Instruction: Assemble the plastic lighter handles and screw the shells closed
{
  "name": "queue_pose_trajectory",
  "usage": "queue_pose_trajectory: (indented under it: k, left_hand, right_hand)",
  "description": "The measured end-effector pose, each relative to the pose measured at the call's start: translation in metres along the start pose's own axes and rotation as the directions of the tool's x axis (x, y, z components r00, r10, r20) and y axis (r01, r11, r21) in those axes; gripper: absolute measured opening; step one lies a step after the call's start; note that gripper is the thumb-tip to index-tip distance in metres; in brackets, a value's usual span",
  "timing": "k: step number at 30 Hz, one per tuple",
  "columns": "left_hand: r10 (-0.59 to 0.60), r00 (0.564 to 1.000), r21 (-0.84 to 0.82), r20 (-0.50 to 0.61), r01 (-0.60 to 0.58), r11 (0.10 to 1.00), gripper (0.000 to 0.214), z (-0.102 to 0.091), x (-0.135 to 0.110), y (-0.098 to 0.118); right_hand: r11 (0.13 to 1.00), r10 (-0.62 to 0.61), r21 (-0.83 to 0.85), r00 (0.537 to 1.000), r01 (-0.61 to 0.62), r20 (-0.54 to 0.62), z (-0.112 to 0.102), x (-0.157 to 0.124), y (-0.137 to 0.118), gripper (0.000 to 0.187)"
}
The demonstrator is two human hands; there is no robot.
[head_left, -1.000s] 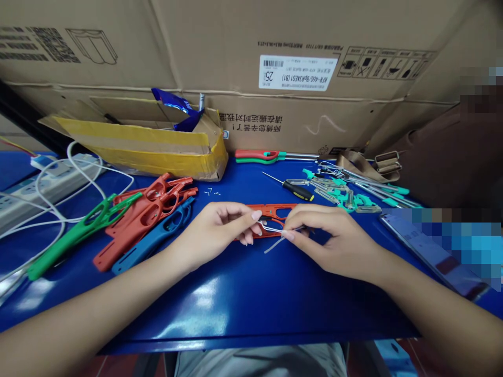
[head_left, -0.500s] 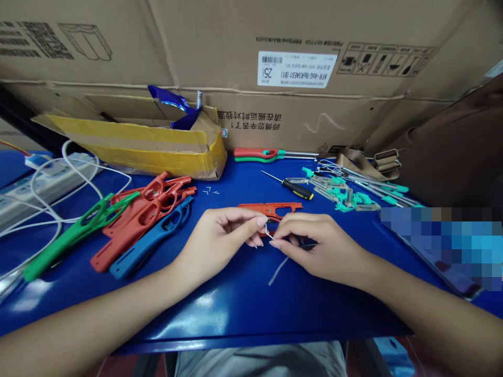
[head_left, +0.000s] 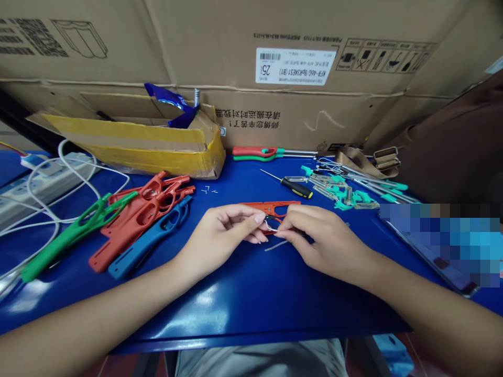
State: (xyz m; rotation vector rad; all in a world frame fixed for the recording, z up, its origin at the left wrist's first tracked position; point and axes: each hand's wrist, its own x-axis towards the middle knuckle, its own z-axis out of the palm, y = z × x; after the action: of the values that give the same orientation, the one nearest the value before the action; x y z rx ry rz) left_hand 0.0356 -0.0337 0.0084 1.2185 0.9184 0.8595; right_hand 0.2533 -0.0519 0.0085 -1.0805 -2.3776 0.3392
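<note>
My left hand (head_left: 226,230) and my right hand (head_left: 318,238) meet at the middle of the blue table (head_left: 243,298), fingers pinched on a thin bent metal wire (head_left: 270,227). The wire's pale free end (head_left: 275,245) trails toward me over the table. Just behind my fingertips lies an orange plastic handle shell (head_left: 275,208), flat on the table. Both hands are closed in a pinch.
A pile of orange, blue and green handle shells (head_left: 133,222) lies at the left. Behind it stand a taped cardboard box (head_left: 149,144) and a power strip with white cables (head_left: 43,180). A black screwdriver (head_left: 294,187), teal-tipped metal parts (head_left: 346,191) and a large carton wall (head_left: 275,68) lie beyond.
Both hands moved slightly away from me, back up to the orange shell. The wire's loose end swung from pointing down toward me to lying nearly level.
</note>
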Motion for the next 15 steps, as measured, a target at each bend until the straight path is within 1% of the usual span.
queue_pose_trajectory:
  k: [5, 8, 11, 13, 15]
  left_hand:
    - [-0.107, 0.994, -0.163, 0.024, 0.109, 0.981, 0.023, 0.0011, -0.0005, -0.002]
    - [-0.159, 0.985, -0.292, 0.067, 0.171, 0.941, 0.022, -0.0001, -0.0005, -0.0033]
    - [-0.195, 0.975, -0.402, 0.105, 0.221, 0.889, 0.02, -0.001, 0.0001, -0.0024]
    - [-0.211, 0.971, -0.445, 0.114, 0.24, 0.863, 0.017, -0.0008, 0.0007, -0.0007]
    - [-0.218, 0.969, -0.466, 0.115, 0.246, 0.85, 0.016, -0.0004, 0.0011, 0.0011]
  right_hand:
    - [0.994, -0.057, -0.088, 0.997, 0.061, 0.046, -0.0005, 0.0018, 0.0013, 0.019]
    - [0.995, -0.089, -0.047, 0.996, 0.09, 0.019, -0.0006, 0.0033, 0.0024, 0.016]
    - [0.995, -0.099, 0.023, 0.995, 0.1, -0.02, -0.0016, 0.004, 0.0043, 0.009]
    - [0.994, -0.097, 0.039, 0.995, 0.098, -0.023, -0.0028, 0.0042, 0.0055, 0.006]
    - [0.995, -0.095, 0.03, 0.995, 0.095, -0.011, -0.0039, 0.0043, 0.0063, 0.006]
